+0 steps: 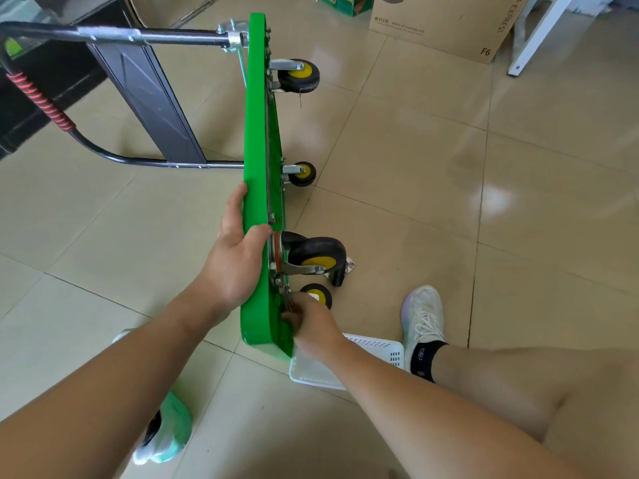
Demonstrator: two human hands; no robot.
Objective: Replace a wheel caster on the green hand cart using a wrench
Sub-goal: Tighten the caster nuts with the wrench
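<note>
Glossy beige floor tiles (415,160) w/ glare, cardboard box (446,22), white table leg (539,36)

The green hand cart (257,133) stands on its long edge on the tiled floor (415,167), underside facing right, its black tubular handle (103,157) reaching left; black, yellow-hubbed wheels jut sideways: far upper caster (298,75), far lower caster (302,173), near upper caster (316,254), near lower caster (316,294) partly hidden; a loose caster (340,274) lies on the floor just beyond.
</note>
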